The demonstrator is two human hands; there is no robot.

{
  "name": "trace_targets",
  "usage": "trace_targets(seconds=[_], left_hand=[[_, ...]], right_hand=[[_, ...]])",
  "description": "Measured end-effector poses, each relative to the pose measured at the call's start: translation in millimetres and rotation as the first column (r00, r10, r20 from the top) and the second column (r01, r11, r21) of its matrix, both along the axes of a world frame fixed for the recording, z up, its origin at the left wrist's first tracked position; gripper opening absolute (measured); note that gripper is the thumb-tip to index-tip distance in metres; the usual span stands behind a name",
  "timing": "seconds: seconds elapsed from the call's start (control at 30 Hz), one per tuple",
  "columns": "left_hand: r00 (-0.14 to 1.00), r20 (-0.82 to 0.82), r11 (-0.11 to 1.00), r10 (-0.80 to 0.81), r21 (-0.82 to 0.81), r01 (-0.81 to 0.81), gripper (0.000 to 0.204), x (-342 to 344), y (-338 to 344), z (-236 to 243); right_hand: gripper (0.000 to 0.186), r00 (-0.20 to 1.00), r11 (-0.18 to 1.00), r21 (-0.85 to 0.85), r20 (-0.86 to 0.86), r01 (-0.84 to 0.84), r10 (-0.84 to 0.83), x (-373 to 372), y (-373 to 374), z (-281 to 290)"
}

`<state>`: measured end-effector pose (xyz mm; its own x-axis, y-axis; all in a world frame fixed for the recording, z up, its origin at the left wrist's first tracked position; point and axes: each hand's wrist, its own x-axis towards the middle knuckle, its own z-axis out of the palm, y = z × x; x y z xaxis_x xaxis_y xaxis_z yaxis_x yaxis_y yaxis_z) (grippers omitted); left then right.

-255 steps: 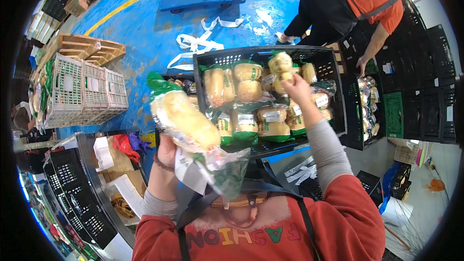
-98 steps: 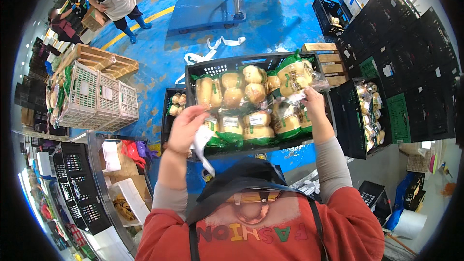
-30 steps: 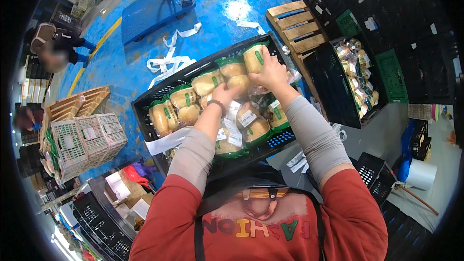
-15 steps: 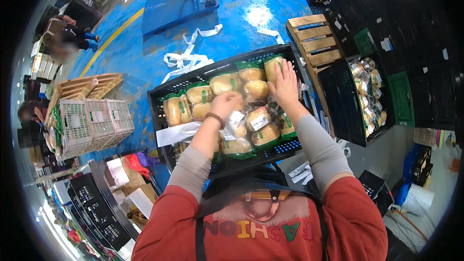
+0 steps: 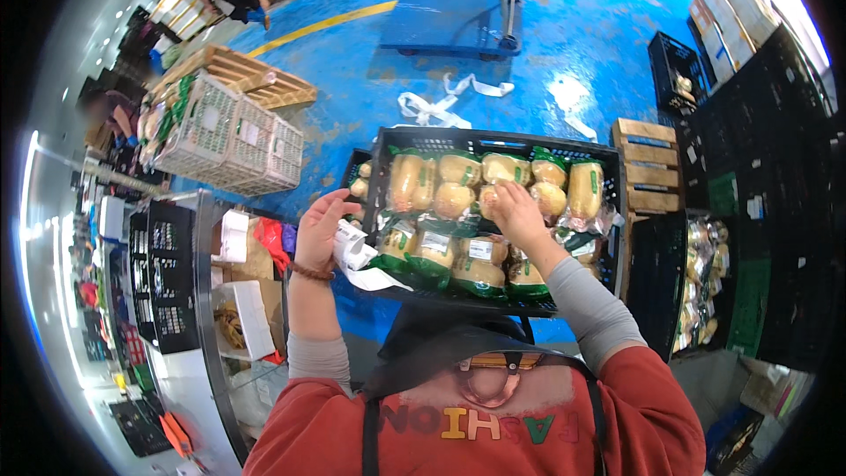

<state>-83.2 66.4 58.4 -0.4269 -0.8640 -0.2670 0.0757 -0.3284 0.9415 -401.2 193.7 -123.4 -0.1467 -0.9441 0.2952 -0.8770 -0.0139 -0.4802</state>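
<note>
A black crate (image 5: 502, 137) in front of me holds several clear, green-trimmed packs of pale tan, rounded produce (image 5: 411, 183); its exact kind is unclear. White labels lie on some front packs (image 5: 480, 251). My left hand (image 5: 319, 234) is raised beside the crate's left side, with a white paper strip, seemingly of labels (image 5: 357, 260), held against its palm. Its forefinger and thumb are bent toward each other. Over the middle of the crate, my right hand (image 5: 517, 216) rests bunched fingertips on a pack in the back row; whatever they pinch is hidden.
Another crate of produce (image 5: 359, 178) shows past the left rim. A blue flat trolley (image 5: 441, 22) and white strapping (image 5: 436, 110) are on the floor beyond. Wooden pallet (image 5: 648, 163) and stacked black crates (image 5: 758, 167) stand right; pale crates (image 5: 233, 137) stand left.
The view has swung left. My left hand has left the packs and now lifts the paper strip at the crate's left; my right hand has moved from the far-right pack to the middle.
</note>
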Motion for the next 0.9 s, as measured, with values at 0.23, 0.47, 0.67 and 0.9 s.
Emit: trace_targets(seconds=[0.23, 0.47, 0.67, 0.9], left_hand=[[0.977, 0.040, 0.975, 0.207, -0.085, -0.203, 0.026, 69, 44, 25], [0.946, -0.135, 0.927, 0.296, -0.199, -0.318, 0.026, 49, 27, 26], [0.988, -0.074, 0.793, 0.139, -0.589, -0.155, 0.030, -22, 21, 36], [0.998, -0.032, 0.872, -0.045, -0.490, 0.024, 0.041, -18, 29, 4]], right_hand=[[0.057, 0.994, 0.920, 0.387, -0.105, 0.054, -0.015, 48, -21, -9], [0.043, 0.994, 0.923, 0.384, 0.109, -0.032, -0.011, 79, -28, 39], [0.038, -0.399, 0.884, -0.171, 0.917, -0.436, -0.020, 142, -30, 175], [0.019, -0.125, 0.981, -0.096, 0.989, -0.170, 0.075, 168, -28, 150]])
